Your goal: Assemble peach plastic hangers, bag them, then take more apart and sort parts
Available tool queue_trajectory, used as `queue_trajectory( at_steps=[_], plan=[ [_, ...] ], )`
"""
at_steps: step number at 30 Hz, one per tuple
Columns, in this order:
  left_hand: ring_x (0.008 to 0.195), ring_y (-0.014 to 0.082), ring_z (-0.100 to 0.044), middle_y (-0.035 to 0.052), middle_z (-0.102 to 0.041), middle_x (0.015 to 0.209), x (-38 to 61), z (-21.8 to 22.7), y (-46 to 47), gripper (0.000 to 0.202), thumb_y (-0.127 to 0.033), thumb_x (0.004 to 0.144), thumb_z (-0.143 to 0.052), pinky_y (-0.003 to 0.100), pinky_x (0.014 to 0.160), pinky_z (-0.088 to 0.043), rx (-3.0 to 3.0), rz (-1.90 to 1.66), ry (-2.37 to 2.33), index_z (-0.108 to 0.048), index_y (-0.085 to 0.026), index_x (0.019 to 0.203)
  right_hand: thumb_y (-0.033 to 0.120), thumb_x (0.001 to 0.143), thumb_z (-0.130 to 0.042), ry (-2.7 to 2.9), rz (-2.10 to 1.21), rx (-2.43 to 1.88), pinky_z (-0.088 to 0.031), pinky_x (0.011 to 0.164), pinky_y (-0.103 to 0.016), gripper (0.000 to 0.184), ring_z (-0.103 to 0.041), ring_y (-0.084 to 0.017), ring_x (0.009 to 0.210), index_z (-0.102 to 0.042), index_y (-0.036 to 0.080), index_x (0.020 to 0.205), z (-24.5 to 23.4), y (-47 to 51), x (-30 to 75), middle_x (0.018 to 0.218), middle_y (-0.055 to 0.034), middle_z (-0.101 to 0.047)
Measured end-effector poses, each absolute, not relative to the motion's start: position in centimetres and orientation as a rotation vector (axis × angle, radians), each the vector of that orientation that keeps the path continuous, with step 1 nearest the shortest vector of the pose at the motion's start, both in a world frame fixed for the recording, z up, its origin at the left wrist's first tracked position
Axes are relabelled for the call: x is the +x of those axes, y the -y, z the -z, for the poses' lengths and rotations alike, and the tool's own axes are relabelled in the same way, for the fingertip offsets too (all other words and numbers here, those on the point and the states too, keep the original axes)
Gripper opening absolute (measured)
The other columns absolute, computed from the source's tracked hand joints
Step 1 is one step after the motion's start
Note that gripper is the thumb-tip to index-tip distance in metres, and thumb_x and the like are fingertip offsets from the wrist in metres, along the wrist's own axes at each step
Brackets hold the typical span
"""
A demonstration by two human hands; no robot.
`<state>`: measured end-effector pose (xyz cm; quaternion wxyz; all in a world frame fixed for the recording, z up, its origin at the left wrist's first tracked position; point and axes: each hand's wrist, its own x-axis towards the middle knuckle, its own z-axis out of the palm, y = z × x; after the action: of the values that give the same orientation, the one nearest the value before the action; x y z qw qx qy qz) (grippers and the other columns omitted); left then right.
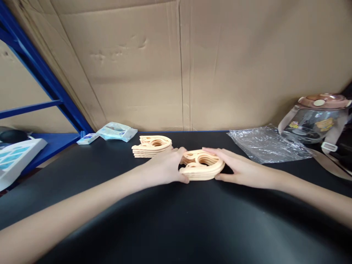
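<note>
A stack of peach folding hangers, with curved outlines and openings through the middle, lies flat on the black table. My left hand grips its left end, thumb at the near side and fingers reaching behind. At the right end, my right hand holds the same stack between the thumb in front and the fingers over the far edge. A second stack of like hangers sits just behind and left of my left hand, partly covered by it.
On the right lie a crinkled clear plastic bag and a transparent bottle with a strap. A wipes packet and a small packet rest at the back left. Cardboard stands behind; a blue frame borders the left.
</note>
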<state>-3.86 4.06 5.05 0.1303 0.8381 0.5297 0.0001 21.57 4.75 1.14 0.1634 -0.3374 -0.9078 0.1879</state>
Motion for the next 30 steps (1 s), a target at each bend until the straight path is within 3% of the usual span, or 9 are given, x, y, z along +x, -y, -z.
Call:
queue_trajectory(
  at_steps=[6, 13, 17, 24, 30],
  plan=[
    [0.093, 0.0319, -0.060, 0.0135, -0.060, 0.109, -0.1, -6.1, -10.8, 0.071, -0.054, 0.059, -0.070, 0.034, 0.068, -0.048, 2.439, 0.143, -1.496, -0.051, -0.018, 0.118, 0.031, 0.079, -0.062, 2.431, -0.636, -1.087, -0.036, 0.108, -0.048, 0.076, -0.045, -0.027, 0.130, -0.028, 0.024, 0.146, -0.6, -10.4, 24.2, 0.145, -0.0096, -0.044],
    [0.111, 0.0317, -0.053, 0.0136, -0.058, 0.125, -0.1, -6.6, -14.2, 0.080, -0.053, 0.057, -0.069, 0.035, 0.085, -0.046, 2.492, 0.217, -1.344, -0.048, -0.017, 0.126, 0.032, 0.078, -0.064, 2.399, -0.685, -1.102, -0.038, 0.107, -0.048, 0.076, -0.048, -0.027, 0.128, -0.029, 0.024, 0.145, -0.6, -12.8, 24.3, 0.144, -0.0099, -0.046],
    [0.128, 0.0346, -0.038, 0.0144, -0.043, 0.144, -0.1, -6.7, -14.4, 0.097, -0.053, 0.059, -0.066, 0.039, 0.097, -0.039, 2.547, 0.209, -1.281, -0.033, -0.018, 0.142, 0.041, 0.077, -0.067, 2.386, -0.705, -1.103, -0.041, 0.105, -0.048, 0.080, -0.049, -0.028, 0.127, -0.030, 0.023, 0.145, -0.9, -12.6, 24.1, 0.144, -0.0108, -0.047],
    [0.114, 0.0312, -0.052, 0.0074, -0.063, 0.122, 0.7, -7.6, -14.8, 0.070, -0.050, 0.061, -0.064, 0.041, 0.100, -0.032, 2.576, 0.253, -1.203, -0.052, -0.022, 0.124, 0.044, 0.075, -0.070, 2.355, -0.706, -1.114, -0.041, 0.104, -0.049, 0.081, -0.047, -0.029, 0.128, -0.031, 0.024, 0.144, -0.8, -12.5, 23.9, 0.144, -0.0109, -0.046],
    [0.113, 0.0300, -0.053, 0.0046, -0.061, 0.126, 0.7, -7.4, -14.9, 0.074, -0.048, 0.059, -0.064, 0.041, 0.101, -0.031, 2.593, 0.297, -1.160, -0.047, -0.026, 0.128, 0.042, 0.075, -0.070, 2.321, -0.737, -1.106, -0.043, 0.103, -0.049, 0.080, -0.050, -0.028, 0.126, -0.032, 0.025, 0.143, -0.7, -12.4, 23.8, 0.141, -0.0101, -0.050]
  ],
)
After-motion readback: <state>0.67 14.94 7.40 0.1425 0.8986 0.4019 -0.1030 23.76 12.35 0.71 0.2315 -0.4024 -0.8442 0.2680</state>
